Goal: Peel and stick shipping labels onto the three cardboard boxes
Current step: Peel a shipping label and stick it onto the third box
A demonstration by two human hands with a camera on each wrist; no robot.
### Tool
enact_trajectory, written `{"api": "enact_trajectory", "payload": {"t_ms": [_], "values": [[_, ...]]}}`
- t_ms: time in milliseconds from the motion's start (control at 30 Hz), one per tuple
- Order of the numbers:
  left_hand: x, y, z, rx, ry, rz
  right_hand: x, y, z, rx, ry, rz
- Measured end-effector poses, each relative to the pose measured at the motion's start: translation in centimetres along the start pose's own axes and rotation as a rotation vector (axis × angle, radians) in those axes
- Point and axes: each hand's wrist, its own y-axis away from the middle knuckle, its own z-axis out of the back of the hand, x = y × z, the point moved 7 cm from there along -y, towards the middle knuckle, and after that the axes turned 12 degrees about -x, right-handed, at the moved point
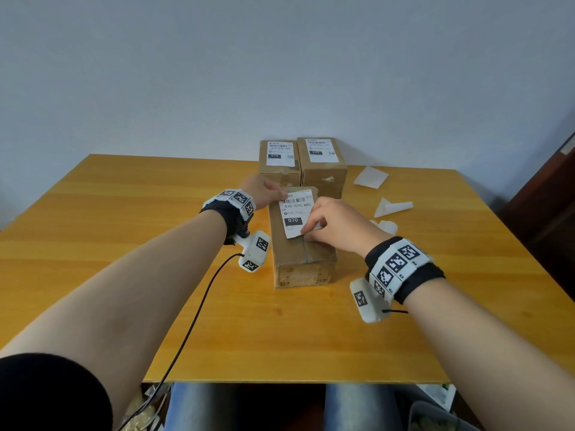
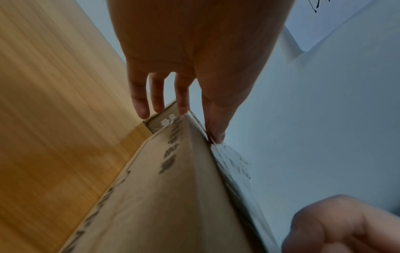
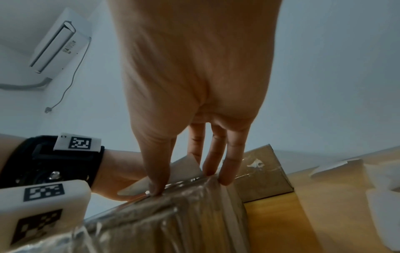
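Label print reads only from the head; right hand pinches it.

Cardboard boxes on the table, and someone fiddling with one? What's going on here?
A person is putting shipping labels on boxes. The far left box and far right box already carry theirs. On the nearest box, the left hand presses the far corner of a label down with its thumb. The right hand pinches the near corner, lifted off the cardboard, so this label isn't fully stuck yet. Peeled backing papers lie on the table to the right.
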Motion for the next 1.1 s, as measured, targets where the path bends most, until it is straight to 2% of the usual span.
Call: {"api": "enact_trajectory", "payload": {"t_ms": [800, 1100], "values": [[0.4, 0.2, -0.9, -0.027, 0.012, 0.010, 0.0, -0.3, -0.5, 0.045, 0.052, 0.036], [0.8, 1.1, -1.0, -0.013, 0.107, 0.057, -0.5, 0.3, -0.5, 0.060, -0.003, 0.038]]}}
